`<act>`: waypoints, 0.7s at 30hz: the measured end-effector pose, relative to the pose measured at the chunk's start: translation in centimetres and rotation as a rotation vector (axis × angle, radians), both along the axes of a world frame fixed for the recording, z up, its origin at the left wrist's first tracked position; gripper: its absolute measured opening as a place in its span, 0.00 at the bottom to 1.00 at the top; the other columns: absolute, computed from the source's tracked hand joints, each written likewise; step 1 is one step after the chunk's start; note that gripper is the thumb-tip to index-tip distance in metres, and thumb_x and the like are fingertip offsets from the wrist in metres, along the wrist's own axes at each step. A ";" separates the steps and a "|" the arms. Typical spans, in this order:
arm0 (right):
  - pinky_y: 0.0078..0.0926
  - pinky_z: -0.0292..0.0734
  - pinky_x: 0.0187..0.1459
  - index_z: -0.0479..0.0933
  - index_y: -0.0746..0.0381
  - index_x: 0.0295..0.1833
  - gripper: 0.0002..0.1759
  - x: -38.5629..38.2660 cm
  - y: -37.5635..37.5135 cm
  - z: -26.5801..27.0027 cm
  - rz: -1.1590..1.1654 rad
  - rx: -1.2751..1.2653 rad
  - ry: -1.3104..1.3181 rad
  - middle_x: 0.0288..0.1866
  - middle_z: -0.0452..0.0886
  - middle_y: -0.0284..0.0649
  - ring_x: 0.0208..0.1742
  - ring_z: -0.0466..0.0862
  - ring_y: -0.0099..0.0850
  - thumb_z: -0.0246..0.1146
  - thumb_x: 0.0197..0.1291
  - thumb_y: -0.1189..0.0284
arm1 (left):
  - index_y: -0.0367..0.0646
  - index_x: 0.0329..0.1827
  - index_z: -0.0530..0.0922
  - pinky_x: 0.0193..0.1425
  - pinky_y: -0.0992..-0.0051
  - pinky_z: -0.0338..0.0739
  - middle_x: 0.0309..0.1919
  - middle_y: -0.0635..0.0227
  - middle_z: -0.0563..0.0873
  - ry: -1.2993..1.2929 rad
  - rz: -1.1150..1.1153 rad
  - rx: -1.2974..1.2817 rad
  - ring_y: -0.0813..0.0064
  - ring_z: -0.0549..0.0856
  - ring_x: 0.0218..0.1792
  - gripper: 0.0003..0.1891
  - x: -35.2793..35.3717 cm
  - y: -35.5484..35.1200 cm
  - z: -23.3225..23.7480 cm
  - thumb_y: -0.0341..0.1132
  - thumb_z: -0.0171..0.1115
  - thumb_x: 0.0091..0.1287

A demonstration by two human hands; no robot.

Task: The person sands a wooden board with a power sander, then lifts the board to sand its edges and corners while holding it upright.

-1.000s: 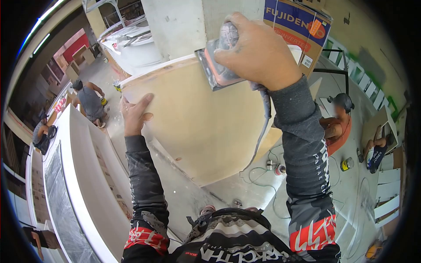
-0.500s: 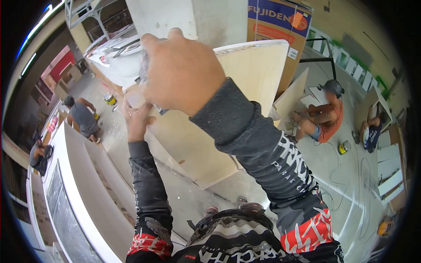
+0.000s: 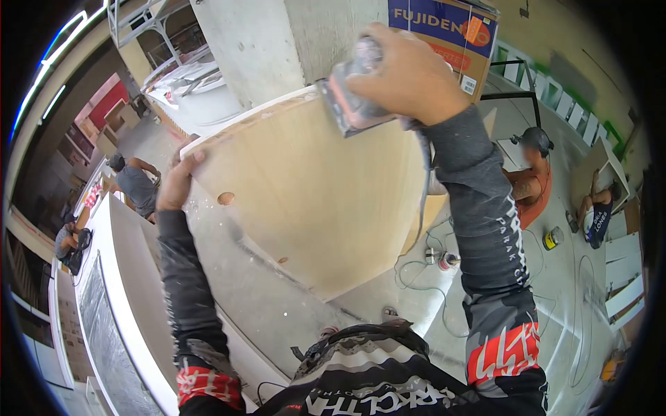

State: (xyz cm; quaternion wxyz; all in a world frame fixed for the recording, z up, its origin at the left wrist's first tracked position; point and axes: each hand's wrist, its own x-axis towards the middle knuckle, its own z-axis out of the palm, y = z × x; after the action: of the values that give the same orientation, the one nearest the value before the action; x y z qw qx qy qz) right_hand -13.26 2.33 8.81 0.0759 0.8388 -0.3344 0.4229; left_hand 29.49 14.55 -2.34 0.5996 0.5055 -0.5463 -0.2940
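Note:
A pale wooden panel (image 3: 305, 194) stands tilted in front of me, with a white strip along its upper edge and two round holes near its left side. My left hand (image 3: 178, 182) is closed around the panel's upper left corner. In my right hand (image 3: 420, 80) is a corded power sander (image 3: 352, 100), my fingers wrapped over its top. The sander sits at the upper edge of the panel, right of its middle, slightly blurred. Its grey cord (image 3: 424, 187) hangs down along the panel's right side. The sander's underside is mostly hidden.
A concrete pillar (image 3: 260, 48) and a large printed carton (image 3: 444, 35) stand behind the panel. Several people crouch on both sides, one in an orange top (image 3: 535, 187). Cords and cans (image 3: 553, 238) lie on the floor. A long white cabinet (image 3: 132, 277) runs along the left.
My right hand has moved right along the panel's upper edge with the sander, away from the left corner. My left hand has shifted left and still holds the corner.

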 end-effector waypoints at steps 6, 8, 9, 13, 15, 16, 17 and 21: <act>0.47 0.81 0.52 0.79 0.58 0.62 0.35 -6.0 -6.3 -1.4 -0.088 -0.061 -0.118 0.47 0.86 0.56 0.51 0.86 0.56 0.73 0.49 0.53 | 0.36 0.51 0.85 0.50 0.81 0.77 0.40 0.73 0.88 -0.613 -0.238 0.491 0.81 0.85 0.42 0.21 -2.9 -0.2 11.1 0.40 0.76 0.60; 0.49 0.81 0.57 0.81 0.61 0.62 0.37 -7.7 -8.1 -1.2 -0.079 0.050 -0.088 0.47 0.88 0.56 0.54 0.87 0.56 0.72 0.48 0.52 | 0.36 0.48 0.85 0.45 0.80 0.76 0.37 0.72 0.87 -0.902 -0.139 0.600 0.81 0.84 0.39 0.20 -4.2 -1.5 13.6 0.41 0.76 0.59; 0.49 0.81 0.57 0.81 0.61 0.62 0.37 -8.2 -8.7 -1.3 -0.070 0.050 -0.088 0.47 0.88 0.56 0.54 0.87 0.56 0.72 0.48 0.52 | 0.37 0.45 0.85 0.39 0.80 0.76 0.34 0.71 0.87 -1.193 -0.047 0.707 0.82 0.83 0.36 0.19 -4.8 -1.8 14.4 0.42 0.76 0.58; 0.45 0.81 0.56 0.80 0.61 0.61 0.35 -9.4 -8.7 -1.6 0.072 0.214 -0.117 0.53 0.86 0.53 0.55 0.86 0.52 0.73 0.47 0.57 | 0.35 0.41 0.84 0.35 0.68 0.73 0.27 0.66 0.82 -1.200 -0.002 0.465 0.73 0.78 0.29 0.26 -7.8 -3.0 13.7 0.52 0.75 0.56; 0.44 0.81 0.54 0.80 0.59 0.61 0.34 -9.7 -7.5 -2.5 0.068 0.035 -0.080 0.50 0.86 0.53 0.51 0.86 0.52 0.73 0.47 0.58 | 0.35 0.43 0.85 0.37 0.67 0.75 0.28 0.61 0.84 -1.360 0.048 0.500 0.69 0.81 0.31 0.29 -8.8 -3.9 14.0 0.57 0.74 0.57; 0.43 0.80 0.52 0.81 0.57 0.62 0.34 -10.3 -7.0 -3.0 0.083 -0.007 -0.075 0.47 0.84 0.51 0.47 0.85 0.50 0.74 0.45 0.59 | 0.36 0.45 0.86 0.38 0.68 0.75 0.30 0.59 0.85 -1.377 0.043 0.481 0.68 0.82 0.32 0.29 -9.1 -4.3 13.9 0.58 0.73 0.58; 0.43 0.80 0.52 0.81 0.57 0.62 0.34 -10.6 -6.4 -3.3 0.089 -0.008 -0.067 0.47 0.84 0.51 0.47 0.85 0.50 0.74 0.45 0.59 | 0.36 0.47 0.86 0.39 0.69 0.76 0.31 0.57 0.86 -1.386 0.039 0.463 0.67 0.82 0.33 0.30 -9.8 -4.7 13.6 0.58 0.73 0.59; 0.41 0.80 0.50 0.82 0.54 0.61 0.33 -12.1 -4.8 -3.4 -0.003 0.017 -0.211 0.46 0.83 0.47 0.44 0.84 0.45 0.74 0.45 0.60 | 0.35 0.46 0.85 0.41 0.67 0.78 0.33 0.52 0.87 -1.234 0.092 0.372 0.62 0.86 0.35 0.31 -14.2 -6.1 11.4 0.60 0.71 0.61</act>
State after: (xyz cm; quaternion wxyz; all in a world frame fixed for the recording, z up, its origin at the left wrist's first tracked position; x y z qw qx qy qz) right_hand -25.32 -2.44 5.41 0.0340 0.7896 -0.3454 0.5061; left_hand 15.29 8.46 9.09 0.0895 0.7000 -0.7084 -0.0130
